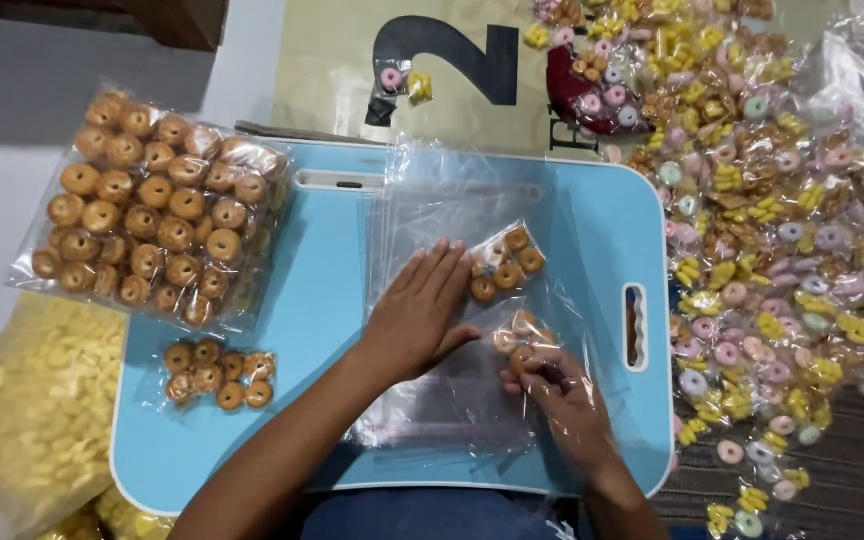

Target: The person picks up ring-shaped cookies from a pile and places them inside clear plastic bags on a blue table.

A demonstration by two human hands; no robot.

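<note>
Presently, my right hand [562,400] sits under a layer of clear film, its fingers [537,372] curled and pinched on a small brown ring biscuit [520,356] inside the clear plastic bag [452,300]. My left hand [422,310] lies flat on top of the same bag, fingers spread and straight, gripping nothing, only pressing the film to the blue lap tray [322,300]. A cluster of biscuits [504,265] lies just beyond my left fingertips, up and to the right, touching them or nearly so; the left hand is the nearer of the two to it. The bag's long axis runs away from me, its far end near the tray's far edge. Well apart on my left: a small filled packet [217,372] on the tray and a large bag of biscuits [152,210]. A heap of coloured sweet packets [772,250] lies to my right.
</note>
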